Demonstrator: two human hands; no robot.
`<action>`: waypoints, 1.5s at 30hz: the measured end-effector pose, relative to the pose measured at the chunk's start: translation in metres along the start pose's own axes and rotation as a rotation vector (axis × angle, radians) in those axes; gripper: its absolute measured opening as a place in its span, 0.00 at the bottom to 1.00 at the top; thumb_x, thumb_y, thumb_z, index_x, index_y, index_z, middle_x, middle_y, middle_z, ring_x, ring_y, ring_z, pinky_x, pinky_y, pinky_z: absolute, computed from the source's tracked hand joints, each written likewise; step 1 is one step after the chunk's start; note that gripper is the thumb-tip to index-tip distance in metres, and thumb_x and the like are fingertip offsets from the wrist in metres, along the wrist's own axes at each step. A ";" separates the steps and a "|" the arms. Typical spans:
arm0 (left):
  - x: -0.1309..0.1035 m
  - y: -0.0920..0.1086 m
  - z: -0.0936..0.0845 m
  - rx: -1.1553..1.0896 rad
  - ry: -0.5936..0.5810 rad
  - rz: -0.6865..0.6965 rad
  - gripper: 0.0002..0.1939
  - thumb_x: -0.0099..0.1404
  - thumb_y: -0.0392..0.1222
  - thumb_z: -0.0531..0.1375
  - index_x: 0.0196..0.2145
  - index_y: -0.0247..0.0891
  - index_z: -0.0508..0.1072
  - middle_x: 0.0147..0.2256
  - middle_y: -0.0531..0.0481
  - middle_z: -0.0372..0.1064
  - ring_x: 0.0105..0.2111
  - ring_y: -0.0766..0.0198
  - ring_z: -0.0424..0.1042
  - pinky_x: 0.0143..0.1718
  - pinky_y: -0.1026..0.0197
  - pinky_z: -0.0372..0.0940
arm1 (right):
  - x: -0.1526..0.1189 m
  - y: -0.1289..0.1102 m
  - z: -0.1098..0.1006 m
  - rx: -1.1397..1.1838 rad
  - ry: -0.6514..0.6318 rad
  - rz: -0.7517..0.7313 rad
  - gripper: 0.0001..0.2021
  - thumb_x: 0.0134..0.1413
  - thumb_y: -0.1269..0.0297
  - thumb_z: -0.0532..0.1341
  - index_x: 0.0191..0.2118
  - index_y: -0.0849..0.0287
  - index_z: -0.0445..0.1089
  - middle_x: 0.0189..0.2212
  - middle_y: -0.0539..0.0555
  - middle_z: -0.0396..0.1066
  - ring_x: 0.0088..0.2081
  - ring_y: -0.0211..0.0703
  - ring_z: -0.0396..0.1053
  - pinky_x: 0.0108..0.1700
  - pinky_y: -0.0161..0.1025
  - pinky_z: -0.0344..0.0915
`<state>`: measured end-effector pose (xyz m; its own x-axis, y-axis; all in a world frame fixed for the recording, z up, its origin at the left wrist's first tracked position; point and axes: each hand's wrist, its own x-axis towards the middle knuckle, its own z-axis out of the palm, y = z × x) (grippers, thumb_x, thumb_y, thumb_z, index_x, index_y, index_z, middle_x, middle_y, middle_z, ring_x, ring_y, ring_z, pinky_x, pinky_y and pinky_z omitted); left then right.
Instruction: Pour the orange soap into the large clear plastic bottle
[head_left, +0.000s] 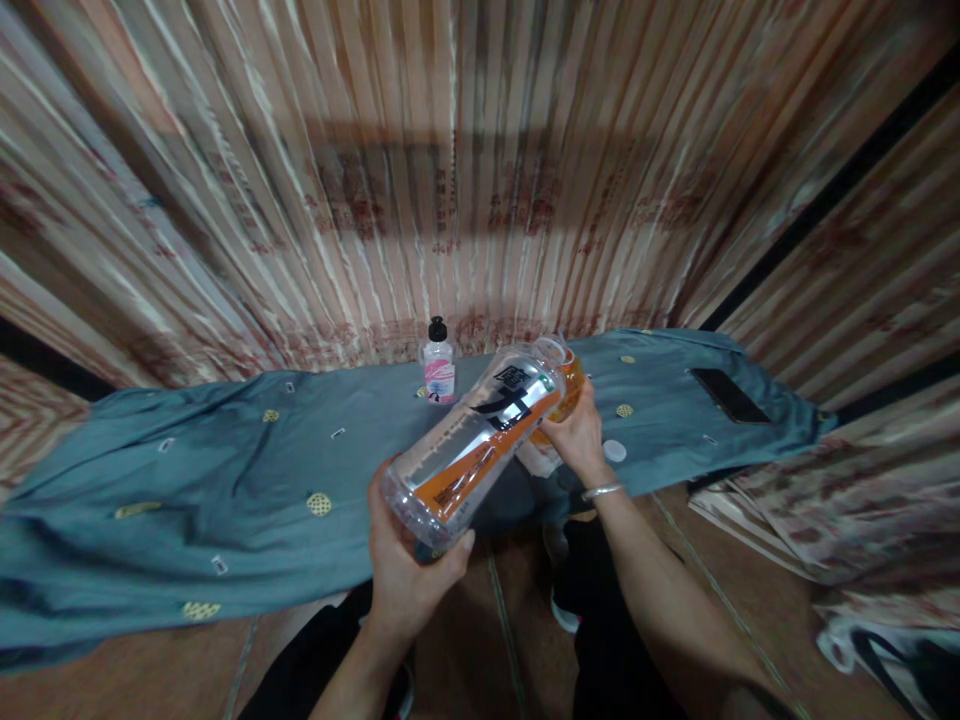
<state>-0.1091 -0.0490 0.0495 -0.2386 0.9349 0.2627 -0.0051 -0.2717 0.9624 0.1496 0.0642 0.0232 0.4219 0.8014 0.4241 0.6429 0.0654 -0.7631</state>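
My left hand [409,565] is closed around the base of a large clear plastic bottle [480,440] with an orange and silver label. The bottle is tilted, its neck pointing up and to the right. My right hand [577,425] is closed around a container of amber liquid [574,385], partly hidden behind the bottle and my fingers. The bottle's mouth is close to the top of that container; whether they touch I cannot tell. A white round cap [615,451] lies on the cloth beside my right wrist.
A small clear bottle [439,370] with a black top and pink label stands on the blue-green cloth [247,470]. A dark phone [729,395] lies at the right. Patterned curtains [465,180] hang behind, with dark poles at both sides. Tiled floor [487,640] shows below.
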 end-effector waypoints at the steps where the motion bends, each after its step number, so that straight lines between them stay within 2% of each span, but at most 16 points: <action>1: 0.000 0.000 0.000 0.000 0.002 0.002 0.48 0.47 0.50 0.76 0.61 0.36 0.62 0.56 0.34 0.71 0.54 0.46 0.78 0.54 0.50 0.75 | 0.000 0.000 0.000 0.000 -0.001 0.004 0.48 0.42 0.44 0.72 0.65 0.60 0.59 0.58 0.67 0.74 0.56 0.66 0.75 0.57 0.58 0.73; 12: -0.005 -0.012 -0.001 -0.039 0.008 0.041 0.46 0.51 0.49 0.76 0.64 0.40 0.63 0.57 0.38 0.71 0.53 0.48 0.79 0.52 0.52 0.76 | 0.000 0.001 0.002 -0.010 0.006 0.010 0.49 0.41 0.45 0.72 0.66 0.61 0.58 0.58 0.67 0.74 0.56 0.66 0.75 0.58 0.59 0.72; 17: -0.002 -0.007 0.000 -0.008 0.010 0.029 0.47 0.49 0.51 0.76 0.62 0.38 0.63 0.55 0.37 0.73 0.52 0.47 0.80 0.51 0.50 0.76 | -0.001 -0.002 0.000 0.008 -0.007 0.015 0.49 0.42 0.44 0.72 0.66 0.61 0.57 0.59 0.68 0.73 0.58 0.66 0.74 0.59 0.59 0.71; 30: -0.002 -0.002 -0.001 0.002 -0.009 0.037 0.45 0.49 0.49 0.76 0.61 0.38 0.63 0.55 0.36 0.73 0.52 0.48 0.80 0.51 0.51 0.76 | 0.000 0.000 0.000 0.000 0.004 -0.007 0.48 0.41 0.46 0.73 0.66 0.60 0.58 0.59 0.67 0.74 0.57 0.65 0.75 0.59 0.59 0.71; 35: -0.002 -0.005 -0.001 -0.019 -0.001 0.049 0.46 0.50 0.48 0.76 0.62 0.39 0.63 0.56 0.36 0.72 0.53 0.47 0.79 0.52 0.51 0.76 | 0.000 -0.001 0.000 0.006 -0.005 0.017 0.49 0.40 0.46 0.73 0.66 0.63 0.58 0.59 0.69 0.74 0.57 0.67 0.74 0.60 0.61 0.71; 45: -0.002 -0.004 -0.001 -0.003 0.007 0.039 0.46 0.49 0.49 0.76 0.61 0.38 0.63 0.54 0.37 0.73 0.51 0.48 0.80 0.51 0.51 0.76 | -0.001 0.001 0.001 0.011 0.000 0.013 0.49 0.41 0.45 0.73 0.66 0.60 0.58 0.59 0.68 0.74 0.57 0.66 0.75 0.59 0.60 0.71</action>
<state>-0.1100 -0.0497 0.0447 -0.2459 0.9218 0.2997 0.0017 -0.3087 0.9512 0.1494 0.0643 0.0219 0.4299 0.8023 0.4142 0.6303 0.0618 -0.7739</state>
